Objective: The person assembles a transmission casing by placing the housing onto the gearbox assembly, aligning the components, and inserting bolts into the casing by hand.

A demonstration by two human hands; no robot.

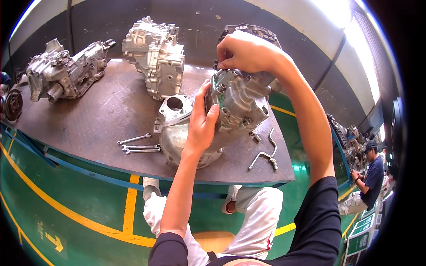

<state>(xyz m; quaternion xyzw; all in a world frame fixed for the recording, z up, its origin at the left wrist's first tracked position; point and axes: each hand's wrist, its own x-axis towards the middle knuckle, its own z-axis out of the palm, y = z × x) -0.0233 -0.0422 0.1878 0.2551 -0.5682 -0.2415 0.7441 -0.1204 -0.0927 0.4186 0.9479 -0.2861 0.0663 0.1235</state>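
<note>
A grey metal gearbox casing [242, 99] stands on the table in front of me, with greenish marks along its flange. My left hand [203, 126] steadies its left side, the fingers reaching up along the flange and the thumb on the near face. Over the casing's top edge arches my right hand [248, 52], fingers curled into a pinch close to the flange. What sits between those fingertips is hidden. Joined at the lower left is a rounded bell-shaped housing [175, 139] with a round opening on top.
Several wrenches [141, 148] lie left of the casing; a bent crank-shaped wrench [262, 155] and a small socket [256, 137] lie right. Behind stand another gearbox [155, 55] and a dark-topped casing [253, 32]; a long transmission [69, 68] is far left. A person [372, 177] works at the right.
</note>
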